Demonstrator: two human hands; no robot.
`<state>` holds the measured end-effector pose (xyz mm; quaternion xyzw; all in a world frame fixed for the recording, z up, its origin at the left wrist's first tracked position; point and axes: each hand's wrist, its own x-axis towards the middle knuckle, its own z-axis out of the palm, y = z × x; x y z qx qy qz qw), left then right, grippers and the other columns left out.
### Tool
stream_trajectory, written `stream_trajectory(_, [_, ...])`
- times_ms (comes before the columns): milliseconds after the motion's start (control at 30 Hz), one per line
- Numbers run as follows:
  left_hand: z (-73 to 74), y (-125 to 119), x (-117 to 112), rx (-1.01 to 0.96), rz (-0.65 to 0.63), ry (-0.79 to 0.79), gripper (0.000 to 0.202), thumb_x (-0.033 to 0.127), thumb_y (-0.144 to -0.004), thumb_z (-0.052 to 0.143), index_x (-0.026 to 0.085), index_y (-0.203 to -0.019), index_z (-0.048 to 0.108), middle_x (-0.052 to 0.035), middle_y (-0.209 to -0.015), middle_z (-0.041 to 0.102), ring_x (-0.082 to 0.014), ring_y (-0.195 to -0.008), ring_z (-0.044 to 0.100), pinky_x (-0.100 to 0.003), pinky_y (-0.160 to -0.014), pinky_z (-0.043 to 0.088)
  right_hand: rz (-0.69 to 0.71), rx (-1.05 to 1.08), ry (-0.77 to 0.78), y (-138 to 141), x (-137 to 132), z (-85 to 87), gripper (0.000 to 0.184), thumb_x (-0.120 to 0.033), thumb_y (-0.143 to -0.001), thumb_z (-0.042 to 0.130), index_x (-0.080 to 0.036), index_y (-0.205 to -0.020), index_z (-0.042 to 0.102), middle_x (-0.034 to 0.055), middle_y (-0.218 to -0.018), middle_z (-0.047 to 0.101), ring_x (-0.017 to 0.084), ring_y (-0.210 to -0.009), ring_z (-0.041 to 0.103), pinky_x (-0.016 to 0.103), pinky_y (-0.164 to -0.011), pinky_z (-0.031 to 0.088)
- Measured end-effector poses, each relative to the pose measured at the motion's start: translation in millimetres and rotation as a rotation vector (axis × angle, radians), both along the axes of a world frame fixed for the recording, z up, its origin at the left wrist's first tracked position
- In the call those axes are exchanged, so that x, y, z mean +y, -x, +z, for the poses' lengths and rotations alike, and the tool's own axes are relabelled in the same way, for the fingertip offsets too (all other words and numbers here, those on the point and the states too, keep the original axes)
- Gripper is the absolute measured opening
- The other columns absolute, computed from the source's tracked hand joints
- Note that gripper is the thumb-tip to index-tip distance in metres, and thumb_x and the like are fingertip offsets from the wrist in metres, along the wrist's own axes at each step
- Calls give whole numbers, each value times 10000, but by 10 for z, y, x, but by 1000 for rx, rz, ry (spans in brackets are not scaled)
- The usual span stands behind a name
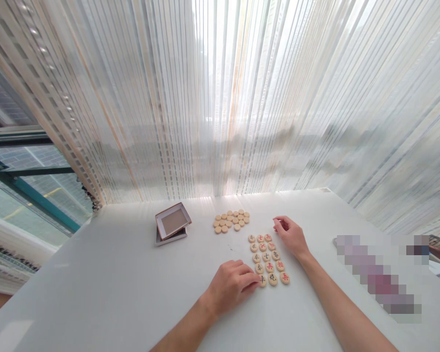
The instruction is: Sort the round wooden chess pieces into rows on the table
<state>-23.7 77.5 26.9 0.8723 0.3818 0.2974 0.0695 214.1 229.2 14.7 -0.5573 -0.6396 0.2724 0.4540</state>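
So the left hand (231, 286) sits palm-down on the white desk (113, 283), fingers loosely curled and not closed round anything, fingertips just touching the bottom-left piece of the grid of round pale wooden chess discs with red and black characters (267, 259). The right hand (289, 235) rests at the grid's top-right corner with fingers curled inward, and honestly I can't tell if it's pinching a disc. Just behind the grid lies a cluster of blank-faced wooden discs (231, 221), with a small brown-rimmed cardboard box (172, 222) to its left.
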Motion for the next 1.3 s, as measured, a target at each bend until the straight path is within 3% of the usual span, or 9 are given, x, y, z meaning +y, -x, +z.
stream_trajectory(133, [41, 157, 74, -40, 120, -17, 181, 294, -961, 593, 239, -1119, 664, -35, -984, 750, -221, -870, 663, -376, -793, 543, 1, -3, 2, -2, 0, -3, 283, -470, -878, 568, -222, -954, 679, 24, -760, 739, 215, -743, 718, 317, -744, 529])
stream_trajectory(267, [67, 410, 222, -26, 333, -68, 367, 306, -984, 544, 234, -1344, 541, -98, -1314, 634, -274, -1207, 577, -467, -1020, 476, 3, -7, 6, -3, -2, 0, 289, -475, -880, 564, -220, -955, 678, 29, -762, 738, 218, -743, 717, 323, -747, 528])
stream_trajectory(467, [-94, 589, 365, 104, 499, -18, 525, 372, -1023, 451, 195, -1504, 340, -133, -1539, 435, -270, -1437, 381, -518, -1182, 310, 7, -8, 3, 4, -22, 23, 300, -480, -878, 559, -215, -953, 679, 33, -771, 739, 224, -750, 719, 334, -755, 529])
stream_trajectory(633, [-189, 582, 373, 163, 539, 29, 528, 426, -1034, 398, 172, -1495, 360, -140, -1536, 442, -262, -1439, 384, -516, -1191, 293, 7, -11, -2, 10, -37, 30, 311, -487, -882, 550, -213, -950, 680, 37, -769, 742, 225, -746, 719, 336, -746, 531])
stream_trajectory(933, [-110, 577, 331, 123, 593, -18, 387, 331, -996, 509, 188, -1355, 521, -116, -1351, 615, -261, -1252, 564, -516, -1156, 335, 27, -25, -25, 47, -74, 65, 299, -477, -892, 547, -214, -956, 675, 36, -791, 745, 222, -765, 724, 328, -754, 534])
stream_trajectory(1167, [-118, 580, 376, 120, 586, -4, 426, 311, -999, 503, 181, -1404, 480, -121, -1429, 561, -267, -1319, 515, -519, -1152, 339, 77, -65, -54, 124, -185, 138, 288, -474, -901, 549, -221, -964, 673, 42, -817, 750, 220, -753, 714, 329, -737, 534])
stream_trajectory(1300, [-107, 581, 380, 93, 592, -12, 377, 265, -995, 490, 191, -1362, 527, -108, -1372, 611, -258, -1270, 558, -493, -1117, 384, 106, -89, -73, 159, -253, 192, 282, -471, -909, 541, -226, -966, 669, 42, -809, 740, 218, -745, 700, 326, -716, 534])
